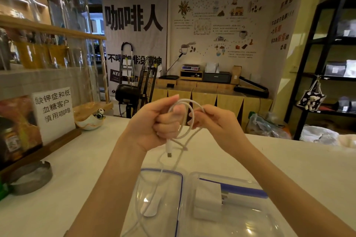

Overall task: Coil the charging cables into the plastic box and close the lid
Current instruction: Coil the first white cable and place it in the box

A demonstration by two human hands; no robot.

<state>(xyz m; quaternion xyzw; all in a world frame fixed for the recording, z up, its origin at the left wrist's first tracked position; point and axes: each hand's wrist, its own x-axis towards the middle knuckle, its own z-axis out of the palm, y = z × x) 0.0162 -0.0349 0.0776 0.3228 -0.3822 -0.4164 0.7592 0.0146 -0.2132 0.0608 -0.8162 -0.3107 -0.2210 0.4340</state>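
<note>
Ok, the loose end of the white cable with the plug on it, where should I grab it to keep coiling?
Pinch the white cable just above its plug, on the stiff white connector body. The plug hangs tip down below the left hand, clear of the counter and the box. Coming from the right with the right hand looks simplest, since that side is open.

A pale fabric wall banner (134, 31) reads "NEED COFFEE" above large black characters "咖啡人". The illustrated beige wall poster (217, 23) is headed "咖啡环游记". A white paper counter sign (54, 112) reads "缺钾症和低血糖客户慎用咖啡".
</note>
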